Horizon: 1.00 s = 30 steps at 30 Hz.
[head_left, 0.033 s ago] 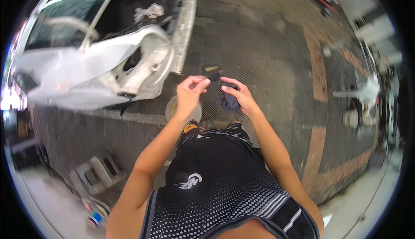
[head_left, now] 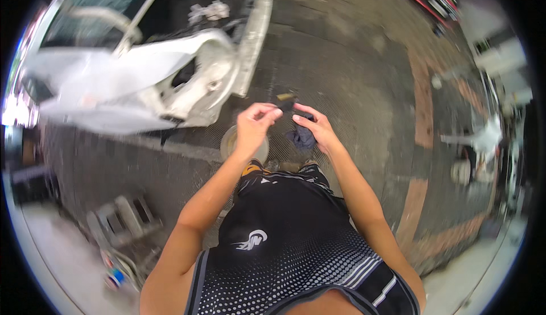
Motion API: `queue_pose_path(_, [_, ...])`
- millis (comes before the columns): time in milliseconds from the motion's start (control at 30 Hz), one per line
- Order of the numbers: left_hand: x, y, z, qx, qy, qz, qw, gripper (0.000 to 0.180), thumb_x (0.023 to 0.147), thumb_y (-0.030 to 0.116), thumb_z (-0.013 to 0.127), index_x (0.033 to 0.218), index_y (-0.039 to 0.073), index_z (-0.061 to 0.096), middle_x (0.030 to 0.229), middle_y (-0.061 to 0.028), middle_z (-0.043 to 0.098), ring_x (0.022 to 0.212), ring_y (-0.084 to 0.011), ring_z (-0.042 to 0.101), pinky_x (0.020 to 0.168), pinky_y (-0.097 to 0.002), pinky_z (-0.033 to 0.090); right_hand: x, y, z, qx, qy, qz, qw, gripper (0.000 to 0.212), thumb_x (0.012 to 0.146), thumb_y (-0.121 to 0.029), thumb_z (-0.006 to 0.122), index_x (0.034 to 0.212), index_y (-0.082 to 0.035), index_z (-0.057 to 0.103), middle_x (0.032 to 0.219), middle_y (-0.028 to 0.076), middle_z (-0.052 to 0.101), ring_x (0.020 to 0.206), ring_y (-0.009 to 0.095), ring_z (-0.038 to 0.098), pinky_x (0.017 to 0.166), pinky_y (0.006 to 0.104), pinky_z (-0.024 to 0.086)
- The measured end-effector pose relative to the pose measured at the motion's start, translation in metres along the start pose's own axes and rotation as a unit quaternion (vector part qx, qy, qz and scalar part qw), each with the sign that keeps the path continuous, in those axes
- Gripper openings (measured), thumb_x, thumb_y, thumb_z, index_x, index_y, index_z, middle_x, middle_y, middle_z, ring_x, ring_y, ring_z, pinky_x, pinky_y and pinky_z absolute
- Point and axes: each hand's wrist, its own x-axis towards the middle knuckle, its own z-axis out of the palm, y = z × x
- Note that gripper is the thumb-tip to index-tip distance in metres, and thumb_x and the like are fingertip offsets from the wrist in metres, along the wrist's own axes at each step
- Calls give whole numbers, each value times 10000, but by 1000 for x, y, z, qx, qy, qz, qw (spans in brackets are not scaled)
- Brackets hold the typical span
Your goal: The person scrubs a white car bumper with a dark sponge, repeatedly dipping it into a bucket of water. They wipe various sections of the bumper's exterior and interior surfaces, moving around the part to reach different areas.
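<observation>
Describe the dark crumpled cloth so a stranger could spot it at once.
Find the big white car body in the upper left, then move right to the person's right hand. The cloth shows just below that hand's fingers. It is the bunched, dark bluish-grey bundle, bulkier than the small black piece at the fingertips of the left hand.

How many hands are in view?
2: the left hand, pinching a small black piece, and the right hand, near a crumpled dark cloth. No other hand shows.
</observation>
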Motion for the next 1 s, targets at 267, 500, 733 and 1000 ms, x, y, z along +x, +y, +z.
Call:
queue_pose_path(267, [-41, -40, -81, -219, 277, -103, 930, 162, 982, 177, 751, 931, 34, 692, 977, -76, 727, 844, -175, 713, 765, -335, 598, 82, 29, 97, -65, -181, 26, 981, 111, 908, -79, 818, 989, -35, 756, 902, 7, 731, 795, 76, 669, 712, 250, 547])
queue_pose_path(500, [-56, -93, -83, -281, 520, -68, 804, 203, 1040, 171, 662, 1167, 14, 656, 1076, -89, 685, 887, -204, 711, 737, -331, 592, 139, 67, 138, -118, -377, 230, 889, 138, 962, -145, 761, 1056, -68, 694, 945, 27, 694, 824, 131, 694, 729, 302, 600])
queue_pose_path(733, [-79, -157, -24, 119, 529, -118, 832, 465, 798, 178, 914, 1125, -66, 690, 1139, -90, 624, 1072, -185, 615, 831, -329, 551, 203, 138, 128, -152, -377, 524, 749, 257, 1005, -277, 694, 1163, -81, 642, 1037, 92, 701, 873, 248, 720, 741, 443, 616])
queue_pose_path(1000, [-58, -377, -33, -251, 710, -211, 623, 337, 883, 95, 791, 1130, -37, 603, 981, -126, 724, 894, -267, 717, 838, -411, 551, 262, 285, 121, -361, -460, 458, 670, 325, 973, -255, 693, 1257, -98, 671, 1052, 47, 719, 965, 185, 703, 872, 373, 578])
